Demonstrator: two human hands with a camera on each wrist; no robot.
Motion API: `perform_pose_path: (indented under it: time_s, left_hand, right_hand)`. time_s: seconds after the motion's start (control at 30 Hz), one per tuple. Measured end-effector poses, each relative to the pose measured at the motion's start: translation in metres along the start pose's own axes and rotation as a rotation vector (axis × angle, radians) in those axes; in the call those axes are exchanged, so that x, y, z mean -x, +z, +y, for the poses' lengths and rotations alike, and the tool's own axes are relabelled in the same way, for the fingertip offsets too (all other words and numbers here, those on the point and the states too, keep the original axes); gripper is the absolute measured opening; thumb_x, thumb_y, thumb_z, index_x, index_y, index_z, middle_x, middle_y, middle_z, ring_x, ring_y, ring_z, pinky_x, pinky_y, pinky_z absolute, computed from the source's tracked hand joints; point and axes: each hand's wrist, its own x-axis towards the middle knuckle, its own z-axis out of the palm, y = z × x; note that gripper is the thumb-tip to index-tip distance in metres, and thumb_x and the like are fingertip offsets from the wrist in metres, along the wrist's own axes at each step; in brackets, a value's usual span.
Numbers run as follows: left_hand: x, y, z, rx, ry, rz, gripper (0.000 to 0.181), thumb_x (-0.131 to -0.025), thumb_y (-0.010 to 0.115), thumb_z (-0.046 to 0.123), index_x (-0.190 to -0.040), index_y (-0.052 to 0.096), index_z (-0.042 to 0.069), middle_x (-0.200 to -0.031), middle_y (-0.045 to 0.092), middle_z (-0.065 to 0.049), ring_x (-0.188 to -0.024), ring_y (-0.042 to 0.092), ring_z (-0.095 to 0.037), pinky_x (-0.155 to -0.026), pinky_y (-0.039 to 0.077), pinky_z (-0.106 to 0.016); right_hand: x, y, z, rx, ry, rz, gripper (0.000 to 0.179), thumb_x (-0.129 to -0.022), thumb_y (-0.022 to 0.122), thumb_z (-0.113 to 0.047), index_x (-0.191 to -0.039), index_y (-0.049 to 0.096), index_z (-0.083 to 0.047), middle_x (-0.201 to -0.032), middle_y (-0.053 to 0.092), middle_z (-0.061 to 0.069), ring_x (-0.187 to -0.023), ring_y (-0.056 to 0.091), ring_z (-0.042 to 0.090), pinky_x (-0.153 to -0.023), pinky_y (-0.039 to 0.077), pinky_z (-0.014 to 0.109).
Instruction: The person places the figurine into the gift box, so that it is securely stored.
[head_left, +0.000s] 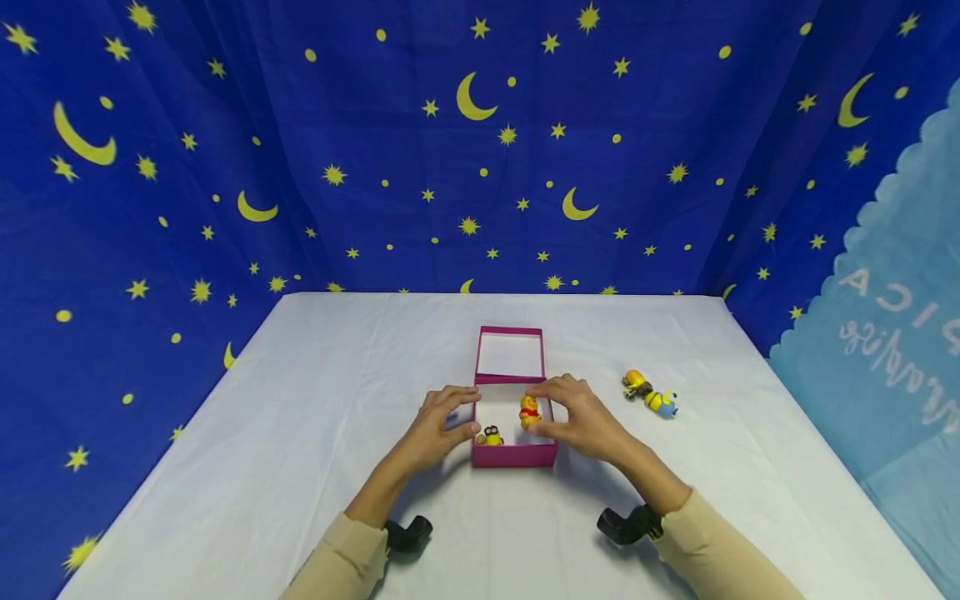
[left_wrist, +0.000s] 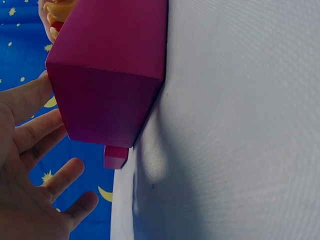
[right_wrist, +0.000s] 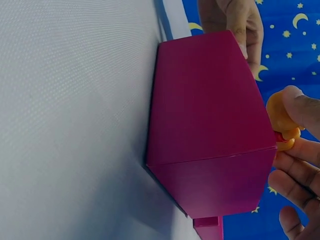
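Note:
A magenta box [head_left: 514, 456] with a white inside stands on the table, its lid [head_left: 510, 354] lying hollow side up right behind it. My right hand [head_left: 588, 419] pinches a yellow Winnie the Pooh figurine [head_left: 529, 412] in a red shirt over the box's right half; the right wrist view shows thumb and fingers on it [right_wrist: 281, 111]. With fingers spread, my left hand [head_left: 437, 431] touches the box's left rim with thumb and fingertips. In the box's front left corner is a small Minion figurine [head_left: 492, 436] with a brownish thing beside it.
More yellow toy figurines, one with a blue lower part [head_left: 663, 404] and one yellow and dark [head_left: 636, 383], lie on the white table [head_left: 360, 367] to the right. Blue star-and-moon cloth [head_left: 420, 142] hangs behind. Black wrist mounts [head_left: 408, 535] sit under both forearms.

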Motion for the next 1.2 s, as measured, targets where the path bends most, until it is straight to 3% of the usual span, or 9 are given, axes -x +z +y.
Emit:
perform_pose_path:
  time_s: [0.2, 0.5, 0.77, 1.2]
  left_hand:
    - [0.000, 0.001, -0.001, 0.002, -0.002, 0.004, 0.045, -0.087, 0.068, 0.020, -0.128, 0.057, 0.007, -0.138, 0.050, 0.000, -0.124, 0.038, -0.023, -0.098, 0.035, -0.044]
    - [0.000, 0.001, -0.001, 0.000, 0.000, 0.004, 0.045, -0.087, 0.067, 0.021, -0.128, 0.057, 0.007, -0.138, 0.050, 0.000, -0.124, 0.038, -0.023, -0.098, 0.035, -0.044]
    - [0.000, 0.001, -0.001, 0.002, -0.003, 0.000, 0.045, -0.087, 0.067, 0.021, -0.129, 0.056, 0.007, -0.138, 0.050, 0.000, -0.124, 0.038, -0.024, -0.099, 0.035, -0.045]
    - [0.000, 0.001, -0.002, 0.002, 0.003, 0.007, 0.045, -0.087, 0.067, 0.020, -0.128, 0.057, 0.007, -0.138, 0.050, 0.000, -0.123, 0.038, -0.024, -0.098, 0.035, -0.044]
  right_hand:
    - [-0.001, 0.004, 0.001, 0.016, -0.008, -0.001, 0.048, -0.077, 0.077, -0.032, -0.120, 0.064, -0.015, -0.116, 0.066, 0.001, -0.107, 0.052, 0.017, -0.095, 0.036, 0.049]
    - [0.000, 0.007, 0.001, 0.031, 0.037, 0.004, 0.048, -0.075, 0.078, -0.034, -0.118, 0.066, -0.017, -0.112, 0.065, -0.002, -0.102, 0.043, 0.014, -0.085, 0.039, 0.036]
    - [0.000, 0.012, 0.004, 0.060, 0.039, 0.008, 0.048, -0.073, 0.079, -0.037, -0.116, 0.067, -0.020, -0.111, 0.066, -0.006, -0.094, 0.038, 0.010, -0.077, 0.033, 0.029]
    - [0.000, 0.016, 0.006, 0.061, 0.052, -0.006, 0.045, -0.073, 0.080, -0.035, -0.113, 0.068, -0.018, -0.108, 0.068, -0.005, -0.088, 0.037, 0.009, -0.074, 0.029, 0.028]
